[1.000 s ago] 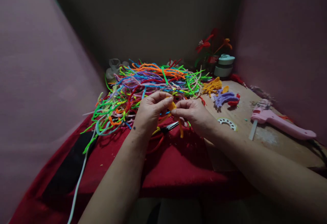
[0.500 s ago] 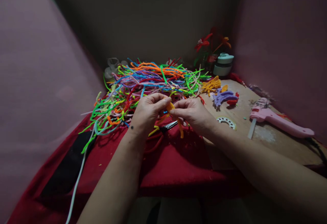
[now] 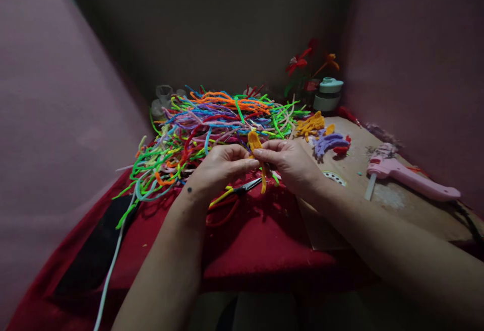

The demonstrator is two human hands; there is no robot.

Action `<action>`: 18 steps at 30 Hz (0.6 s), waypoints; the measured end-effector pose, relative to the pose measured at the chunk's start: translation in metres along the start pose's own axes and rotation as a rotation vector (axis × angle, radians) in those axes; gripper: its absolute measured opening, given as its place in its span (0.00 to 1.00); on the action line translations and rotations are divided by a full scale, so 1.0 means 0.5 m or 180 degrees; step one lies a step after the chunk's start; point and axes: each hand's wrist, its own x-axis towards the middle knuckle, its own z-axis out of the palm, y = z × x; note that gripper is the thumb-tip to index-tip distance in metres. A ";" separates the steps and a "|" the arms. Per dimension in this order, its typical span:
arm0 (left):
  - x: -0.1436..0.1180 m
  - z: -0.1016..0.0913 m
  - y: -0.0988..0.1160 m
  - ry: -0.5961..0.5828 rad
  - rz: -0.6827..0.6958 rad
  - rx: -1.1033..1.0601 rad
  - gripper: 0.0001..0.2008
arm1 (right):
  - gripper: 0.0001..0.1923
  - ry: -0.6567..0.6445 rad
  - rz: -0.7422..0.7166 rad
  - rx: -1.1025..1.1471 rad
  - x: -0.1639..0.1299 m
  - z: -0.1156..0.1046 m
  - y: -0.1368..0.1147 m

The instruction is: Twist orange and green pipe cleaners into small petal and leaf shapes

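Centrally, above a red cloth (image 3: 257, 265), pinching a fuzzy orange piece (image 3: 255, 141) between thumb and fingers of the right hand (image 3: 293, 164). Pinching low on its near side, too, with thumb and forefinger of the left hand (image 3: 217, 167). Rising to a rounded top above the fingertips, trailing into a narrow tail below. Note scissors (image 3: 250, 185) beneath, blades pointing right. Beyond, note a tangled heap of multicoloured fuzzy stems (image 3: 215, 124). To the right, on a pale board (image 3: 357, 142), see an orange bundle (image 3: 310, 124), a purple bundle (image 3: 328, 143) and a pink glue gun (image 3: 419, 180). Farther back, see a pale-lidded jar (image 3: 327, 96) near a red flower (image 3: 298, 62). Far left, trace a white cable (image 3: 111, 270) past a flat black object (image 3: 93, 253), too dim to identify.
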 end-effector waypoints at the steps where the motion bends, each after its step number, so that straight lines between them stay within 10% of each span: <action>1: 0.000 0.001 0.000 0.0003 0.0027 0.0110 0.11 | 0.11 0.0078 -0.0017 -0.0071 0.001 0.000 0.000; 18: -0.002 -0.002 -0.012 0.0460 0.0791 0.1393 0.14 | 0.09 0.0316 0.0120 -0.0309 0.001 0.011 0.016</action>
